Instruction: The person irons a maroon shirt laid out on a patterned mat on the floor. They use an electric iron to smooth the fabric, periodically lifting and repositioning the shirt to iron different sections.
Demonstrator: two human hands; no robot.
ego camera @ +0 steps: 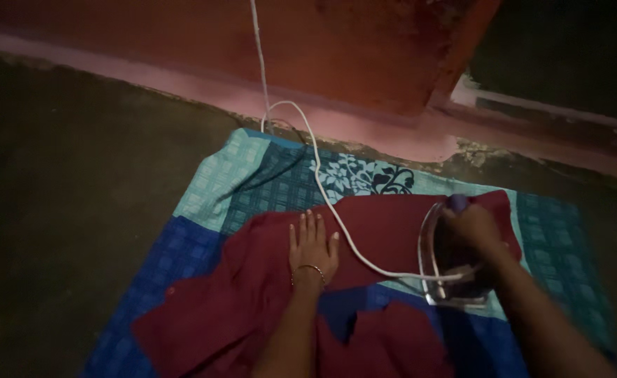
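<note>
The person works on the floor (77,210), over a blue and teal patterned cloth (252,182) spread as a pad. A maroon garment (238,294) lies across it, running from the lower left to the upper right.

Left hand (313,248): open, fingers spread, palm flat on the garment near its middle, pinning it down. A thin bracelet (311,269) sits at the wrist.

Right hand (473,227): closed around the handle of an electric iron (452,266), which rests on the garment's right-hand portion, near the pad's right side. The picture is blurred here; the soleplate's contact cannot be judged exactly.

Progress, as a judgement: the stretch between the two hands looks fairly flat. The lower left part of the garment remains bunched and folded, and a gap near the bottom centre shows the blue pad through it. Most of the pressing appears to remain.

Edges and room: the iron's white cord (336,224) runs down from the wall (322,49), loops at the pad's far edge, crosses the garment just beside the left hand and reaches the iron. It lies across the working area and could snag. The pad's far edge sits near the pink skirting (364,129). The floor to the left is dark.
</note>
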